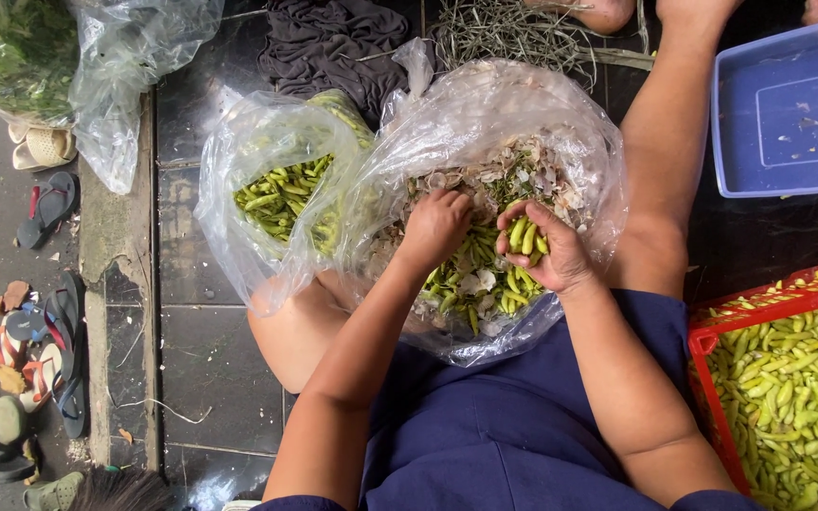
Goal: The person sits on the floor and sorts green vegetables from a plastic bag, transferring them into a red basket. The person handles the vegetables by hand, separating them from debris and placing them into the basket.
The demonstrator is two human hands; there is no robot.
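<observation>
Blue clothes (513,426) filled the bottom middle, and just above, the right hand (543,248) cupped green pods (525,234) while the left hand (435,225) dug, fingers curled, into the clear bag (485,123) beside it.

left hand (435,225) fingers buried in pods | red crate (712,326) cut by right edge | blue tub (740,142) cropped
</observation>
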